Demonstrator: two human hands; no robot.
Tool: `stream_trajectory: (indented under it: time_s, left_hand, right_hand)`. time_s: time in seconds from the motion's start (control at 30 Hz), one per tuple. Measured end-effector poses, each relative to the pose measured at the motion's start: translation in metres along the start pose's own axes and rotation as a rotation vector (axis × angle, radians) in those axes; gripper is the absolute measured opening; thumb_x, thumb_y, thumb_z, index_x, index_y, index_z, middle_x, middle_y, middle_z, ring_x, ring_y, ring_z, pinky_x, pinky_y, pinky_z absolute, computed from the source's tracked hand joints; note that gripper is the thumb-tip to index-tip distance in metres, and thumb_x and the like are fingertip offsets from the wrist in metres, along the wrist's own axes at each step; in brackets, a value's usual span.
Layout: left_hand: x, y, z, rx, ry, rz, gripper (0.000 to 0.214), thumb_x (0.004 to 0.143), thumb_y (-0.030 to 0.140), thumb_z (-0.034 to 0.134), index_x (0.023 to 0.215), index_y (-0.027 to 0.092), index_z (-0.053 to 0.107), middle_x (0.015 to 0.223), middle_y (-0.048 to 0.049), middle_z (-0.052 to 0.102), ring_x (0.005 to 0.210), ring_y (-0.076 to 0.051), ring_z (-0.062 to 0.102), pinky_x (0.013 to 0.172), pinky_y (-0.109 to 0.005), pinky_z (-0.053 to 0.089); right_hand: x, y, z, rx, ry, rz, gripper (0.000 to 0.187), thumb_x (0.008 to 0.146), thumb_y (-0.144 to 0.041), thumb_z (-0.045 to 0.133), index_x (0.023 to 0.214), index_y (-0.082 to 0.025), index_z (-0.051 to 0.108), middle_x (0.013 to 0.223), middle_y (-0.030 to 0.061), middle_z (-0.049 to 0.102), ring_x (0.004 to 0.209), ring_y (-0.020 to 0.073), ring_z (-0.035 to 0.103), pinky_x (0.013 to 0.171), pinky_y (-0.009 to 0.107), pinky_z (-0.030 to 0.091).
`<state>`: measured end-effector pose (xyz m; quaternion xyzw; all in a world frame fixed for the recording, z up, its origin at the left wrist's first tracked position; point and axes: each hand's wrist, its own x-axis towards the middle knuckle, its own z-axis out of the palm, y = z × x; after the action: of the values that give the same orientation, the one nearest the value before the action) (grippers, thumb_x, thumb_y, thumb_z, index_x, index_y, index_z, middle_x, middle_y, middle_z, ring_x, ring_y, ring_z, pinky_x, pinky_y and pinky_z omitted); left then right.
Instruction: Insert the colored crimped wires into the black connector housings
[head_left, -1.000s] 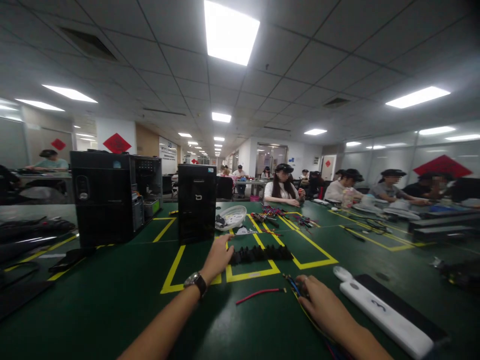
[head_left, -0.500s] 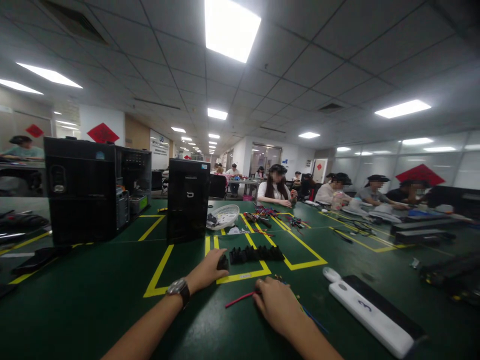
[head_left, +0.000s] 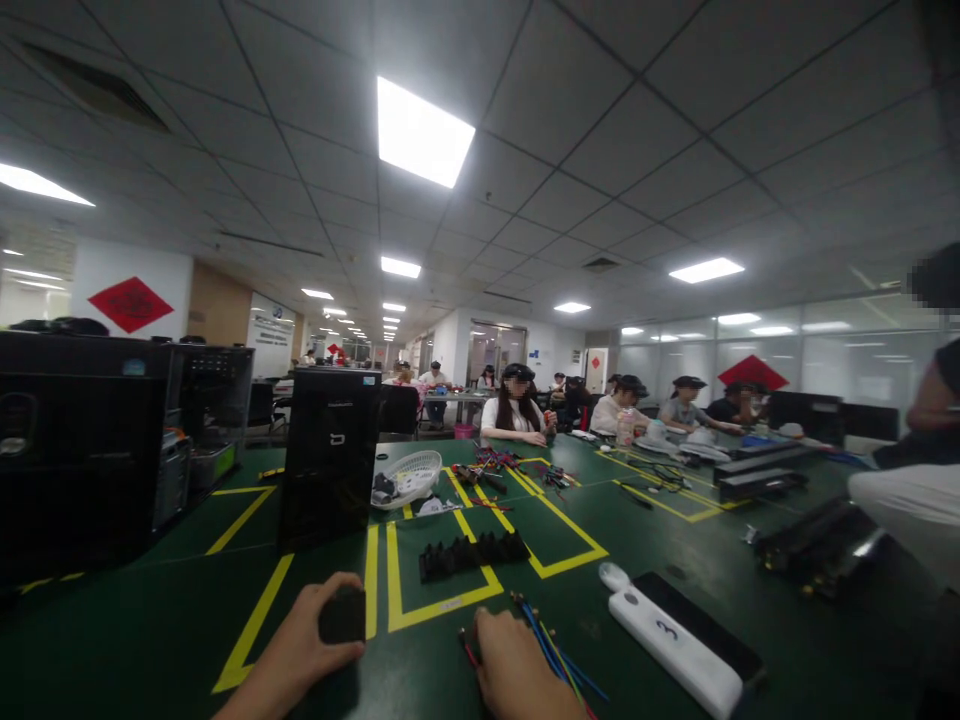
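My left hand [head_left: 300, 645] is low at the front of the green table, its fingers closed round a small black block [head_left: 342, 616]. Just right of it my right hand [head_left: 517, 665] rests curled on the table over the end of a red wire [head_left: 469, 650], beside a bunch of blue and yellow wires [head_left: 551, 650]; whether it grips the wire is hidden. A row of black toothed blocks [head_left: 472, 553] lies farther back inside a yellow taped square [head_left: 420, 625].
A white power strip [head_left: 667, 650] lies on a black pad at the right. Two black computer towers [head_left: 330, 455] [head_left: 82, 450] stand at the left, a white basket [head_left: 409, 477] behind. Several people sit along the far side; a person's arm [head_left: 926, 400] shows at the right edge.
My left hand has drawn back from the row of blocks with one black block in it. My right hand has slid left and nearer. The view has swung to the right.
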<state>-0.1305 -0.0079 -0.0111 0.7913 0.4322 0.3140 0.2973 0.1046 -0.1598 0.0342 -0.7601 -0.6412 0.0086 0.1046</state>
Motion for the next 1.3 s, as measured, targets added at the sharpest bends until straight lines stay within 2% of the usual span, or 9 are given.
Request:
stream_trajectory:
  time_s: [0.23, 0.37, 0.43, 0.53, 0.63, 0.73, 0.9, 1.1, 1.3]
  left_hand:
    - [-0.017, -0.005, 0.021, -0.460, 0.072, -0.038, 0.048, 0.056, 0.028, 0.069, 0.097, 0.024, 0.043, 0.064, 0.0071, 0.056, 0.047, -0.012, 0.053, 0.044, -0.023, 0.041]
    - [-0.014, -0.003, 0.025, -0.582, 0.022, -0.229, 0.060, 0.056, 0.031, 0.073, 0.107, 0.024, 0.042, 0.050, 0.0086, 0.055, 0.041, -0.014, 0.055, 0.039, -0.022, 0.043]
    - [-0.016, -0.002, 0.025, -0.558, -0.031, -0.262, 0.060, 0.059, 0.032, 0.073, 0.110, 0.022, 0.043, 0.046, 0.0080, 0.054, 0.037, -0.014, 0.053, 0.036, -0.021, 0.040]
    - [-0.025, -0.002, 0.022, -0.594, -0.098, -0.146, 0.062, 0.057, 0.027, 0.076, 0.109, 0.019, 0.045, 0.054, 0.0050, 0.060, 0.033, -0.009, 0.047, 0.031, -0.018, 0.034]
    - [-0.038, -0.003, 0.017, -0.755, -0.115, -0.086, 0.081, 0.048, 0.011, 0.077, 0.119, 0.021, 0.039, 0.070, 0.0027, 0.064, 0.045, -0.011, 0.055, 0.037, -0.018, 0.039]
    - [-0.048, -0.004, 0.013, -0.928, -0.099, -0.095, 0.080, 0.059, 0.007, 0.066, 0.128, 0.026, 0.031, 0.087, 0.0001, 0.062, 0.054, -0.009, 0.059, 0.044, -0.018, 0.041]
    - [-0.055, 0.003, 0.008, -1.113, -0.163, -0.105, 0.072, 0.068, 0.007, 0.059, 0.129, 0.027, 0.028, 0.089, -0.0006, 0.060, 0.058, -0.008, 0.059, 0.048, -0.019, 0.042]
    - [-0.063, 0.011, -0.001, -1.185, -0.224, -0.082, 0.057, 0.071, 0.009, 0.063, 0.120, 0.023, 0.039, 0.101, -0.0046, 0.059, 0.086, -0.016, 0.063, 0.077, -0.033, 0.050]
    - [-0.060, 0.007, -0.002, -1.280, -0.235, -0.090, 0.063, 0.066, -0.001, 0.055, 0.122, 0.024, 0.040, 0.105, -0.0051, 0.058, 0.095, -0.018, 0.062, 0.087, -0.036, 0.045]
  right_hand:
    - [0.014, -0.031, 0.017, 0.136, 0.084, -0.039, 0.024, 0.080, -0.010, 0.045, 0.089, -0.017, 0.066, 0.100, 0.0141, 0.067, 0.092, 0.0265, 0.065, 0.077, 0.034, 0.047]
    - [0.036, -0.068, 0.029, 0.566, 0.238, -0.169, 0.021, 0.081, -0.015, 0.044, 0.078, -0.019, 0.065, 0.082, 0.0084, 0.068, 0.078, 0.0212, 0.065, 0.069, 0.031, 0.047]
    - [0.047, -0.087, 0.038, 0.905, 0.110, -0.152, 0.019, 0.079, -0.018, 0.042, 0.081, -0.018, 0.061, 0.063, 0.0029, 0.064, 0.052, 0.0160, 0.060, 0.049, 0.026, 0.044]
    - [0.056, -0.108, 0.052, 1.251, -0.110, -0.080, 0.020, 0.077, -0.026, 0.039, 0.087, -0.017, 0.054, 0.047, -0.0042, 0.055, 0.030, 0.0110, 0.046, 0.032, 0.021, 0.034]
    - [0.053, -0.116, 0.064, 1.325, -0.176, -0.093, 0.025, 0.075, -0.039, 0.044, 0.085, -0.017, 0.050, 0.043, -0.0055, 0.054, 0.030, 0.0110, 0.048, 0.030, 0.019, 0.035]
    - [0.044, -0.114, 0.072, 1.360, -0.239, -0.104, 0.035, 0.072, -0.051, 0.051, 0.082, -0.017, 0.050, 0.042, -0.0054, 0.054, 0.028, 0.0103, 0.048, 0.028, 0.018, 0.034]
    - [0.026, -0.114, 0.075, 1.361, -0.247, -0.143, 0.047, 0.070, -0.063, 0.055, 0.072, -0.016, 0.052, 0.040, -0.0050, 0.053, 0.026, 0.0085, 0.046, 0.026, 0.016, 0.030]
    - [0.024, -0.117, 0.074, 1.371, -0.209, -0.136, 0.051, 0.070, -0.067, 0.055, 0.077, -0.016, 0.053, 0.038, -0.0075, 0.050, 0.024, 0.0063, 0.039, 0.025, 0.015, 0.027]
    - [0.025, -0.115, 0.077, 1.327, -0.197, -0.147, 0.047, 0.073, -0.064, 0.053, 0.073, -0.017, 0.051, 0.038, -0.0067, 0.050, 0.025, 0.0064, 0.039, 0.026, 0.015, 0.027]
